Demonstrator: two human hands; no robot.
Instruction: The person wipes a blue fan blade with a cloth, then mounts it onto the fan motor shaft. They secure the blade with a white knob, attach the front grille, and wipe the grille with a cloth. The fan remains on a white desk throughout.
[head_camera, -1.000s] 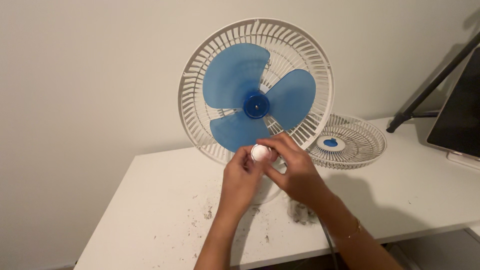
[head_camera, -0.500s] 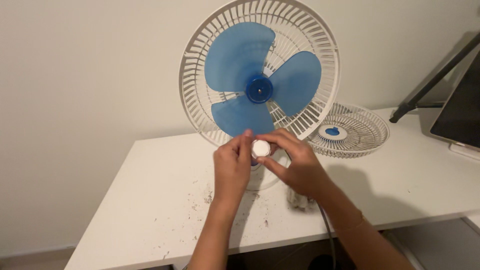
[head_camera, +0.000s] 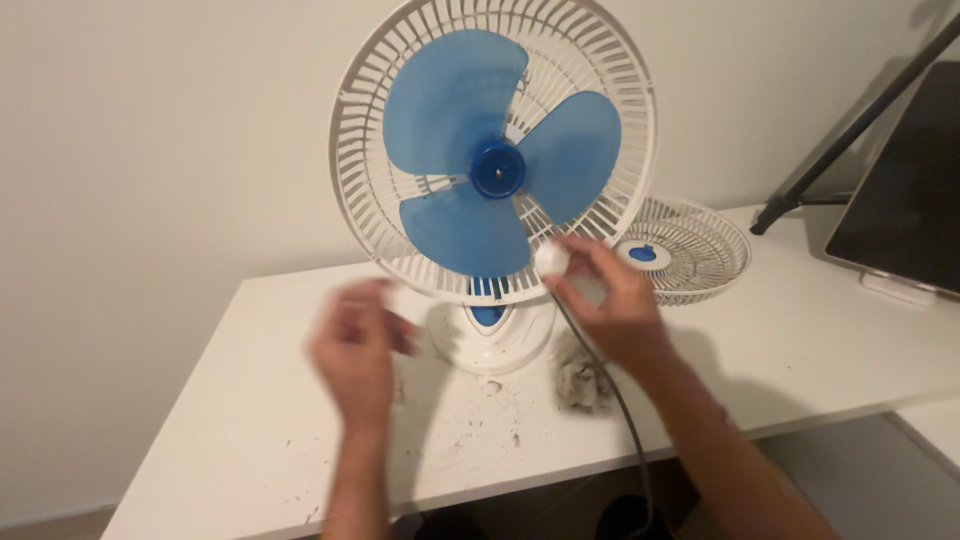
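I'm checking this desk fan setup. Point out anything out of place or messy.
The fan has no front cover: its front grille lies flat on the table, leaving the blue blades bare. Dark dust specks and a grey dust clump litter the tabletop. The right hand holds a small white cap.

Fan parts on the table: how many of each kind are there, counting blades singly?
Blue blades: 3
White grilles: 2, the rear one on the fan and the front one lying flat on the white table
Small white cap, held in the right hand: 1
Fan base: 1
Total: 7
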